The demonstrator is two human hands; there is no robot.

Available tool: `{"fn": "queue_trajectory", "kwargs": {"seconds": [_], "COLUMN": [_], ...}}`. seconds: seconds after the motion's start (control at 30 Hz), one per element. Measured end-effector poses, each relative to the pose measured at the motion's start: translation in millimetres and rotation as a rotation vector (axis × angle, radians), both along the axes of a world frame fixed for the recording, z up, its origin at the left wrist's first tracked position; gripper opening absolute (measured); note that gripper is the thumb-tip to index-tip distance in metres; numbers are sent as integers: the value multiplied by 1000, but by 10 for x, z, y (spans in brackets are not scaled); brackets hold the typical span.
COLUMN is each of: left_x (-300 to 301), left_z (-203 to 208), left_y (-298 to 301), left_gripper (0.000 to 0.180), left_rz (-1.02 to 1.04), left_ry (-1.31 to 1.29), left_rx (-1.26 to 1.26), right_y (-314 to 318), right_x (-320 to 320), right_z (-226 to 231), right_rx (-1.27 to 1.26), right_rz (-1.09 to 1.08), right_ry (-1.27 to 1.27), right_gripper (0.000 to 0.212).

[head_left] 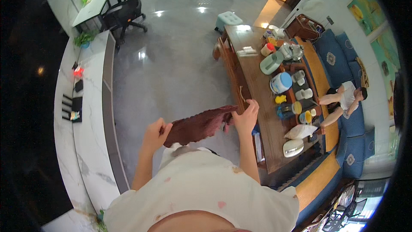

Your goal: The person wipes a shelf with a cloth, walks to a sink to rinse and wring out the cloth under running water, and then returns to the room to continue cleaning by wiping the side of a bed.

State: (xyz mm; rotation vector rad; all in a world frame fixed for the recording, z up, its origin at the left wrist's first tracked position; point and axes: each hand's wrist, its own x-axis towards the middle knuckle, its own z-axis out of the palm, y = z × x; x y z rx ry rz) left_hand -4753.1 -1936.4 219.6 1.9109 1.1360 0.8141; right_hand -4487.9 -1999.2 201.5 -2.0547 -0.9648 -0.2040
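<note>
A dark maroon piece of cloth (199, 125) with an uneven, ragged-looking edge is stretched between my two hands in front of my body. My left hand (157, 132) has its fingers closed on the left end. At the right end, which sits a little higher, my right hand (246, 118) pinches the cloth between thumb and fingers. A few loose bits hang below the cloth beside my right hand. What kind of cloth article it is I cannot make out.
To my right stands a long wooden table (251, 75) crowded with jars, cups and a green jug (271, 62). Behind it a person (345, 101) sits on a blue sofa (354, 146). A white marble-look cabinet (92, 116) runs along my left. Farther off are an office chair (126, 10) and a stool (228, 19).
</note>
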Motion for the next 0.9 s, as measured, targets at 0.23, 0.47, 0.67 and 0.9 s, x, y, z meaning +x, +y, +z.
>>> {"fn": "queue_trajectory", "kwargs": {"seconds": [0.23, 0.47, 0.67, 0.9], "left_x": [671, 667, 1197, 1839], "left_z": [281, 43, 505, 350], "left_y": [1247, 2410, 3278, 4192], "left_gripper": [20, 22, 21, 24], "left_rz": [-171, 165, -95, -480], "left_ry": [-152, -109, 130, -1072], "left_rx": [14, 109, -374, -595], "right_y": [956, 2019, 3247, 4555], "right_x": [419, 856, 1474, 2248], "right_z": [-305, -450, 223, 495], "right_rx": [-217, -230, -33, -109], "right_rz": [442, 570, 780, 1314], "right_ry": [-4, 308, 850, 1756], "right_gripper": [21, 15, 10, 29]}}
